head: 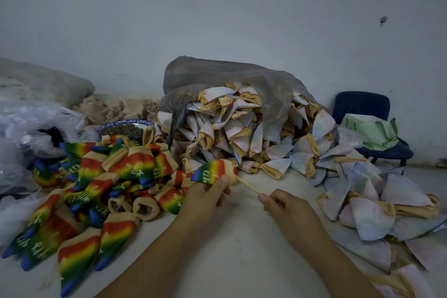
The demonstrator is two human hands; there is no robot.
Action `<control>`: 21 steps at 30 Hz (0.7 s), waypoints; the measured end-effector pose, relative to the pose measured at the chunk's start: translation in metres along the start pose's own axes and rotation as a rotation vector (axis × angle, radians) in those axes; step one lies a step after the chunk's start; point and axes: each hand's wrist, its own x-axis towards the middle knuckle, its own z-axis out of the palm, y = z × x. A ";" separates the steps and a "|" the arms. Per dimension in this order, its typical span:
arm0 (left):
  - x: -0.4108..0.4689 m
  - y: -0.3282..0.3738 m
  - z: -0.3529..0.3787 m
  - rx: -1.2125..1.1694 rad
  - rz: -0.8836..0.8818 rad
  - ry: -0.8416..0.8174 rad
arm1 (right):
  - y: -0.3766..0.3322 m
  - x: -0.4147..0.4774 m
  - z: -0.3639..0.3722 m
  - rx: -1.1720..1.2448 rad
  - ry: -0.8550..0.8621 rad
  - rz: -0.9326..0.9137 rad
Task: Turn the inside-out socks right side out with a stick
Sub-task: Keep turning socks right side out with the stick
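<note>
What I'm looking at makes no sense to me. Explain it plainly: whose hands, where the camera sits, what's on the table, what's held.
There is no machine here. One camera, worn on a person's head, looks down at their two bare hands. The left hand holds a rainbow sock with its printed side already out. The right hand pinches a thin stick, whose far end goes into that sock's tan cuff. On the left of the white table lies a heap of finished rainbow socks. On the right, pale inside-out socks spill from a grey plastic bag. A blue chair stands behind.
</note>
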 end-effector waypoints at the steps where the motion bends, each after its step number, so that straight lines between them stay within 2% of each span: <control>1: 0.002 0.004 -0.003 -0.090 -0.012 0.070 | 0.001 0.000 0.000 -0.023 0.002 0.008; 3: 0.008 0.012 -0.014 -0.435 -0.006 0.160 | 0.002 0.000 0.000 -0.058 0.016 0.021; 5: 0.014 0.016 -0.025 -0.764 0.013 0.084 | 0.003 0.001 0.000 -0.073 0.049 0.035; 7: 0.013 0.017 -0.027 -0.797 0.003 -0.020 | 0.003 0.001 -0.001 -0.084 0.094 0.047; 10: 0.006 0.012 -0.014 -0.470 0.008 0.031 | 0.003 0.001 -0.002 -0.106 0.148 0.065; 12: 0.005 0.005 -0.010 -0.111 0.092 0.060 | 0.005 0.002 -0.002 -0.124 0.169 0.078; 14: 0.002 0.001 -0.010 0.179 0.197 0.003 | 0.006 0.003 -0.001 -0.144 0.177 0.081; 21: -0.004 0.000 -0.002 0.372 0.365 -0.104 | 0.001 0.004 -0.004 -0.078 0.274 0.033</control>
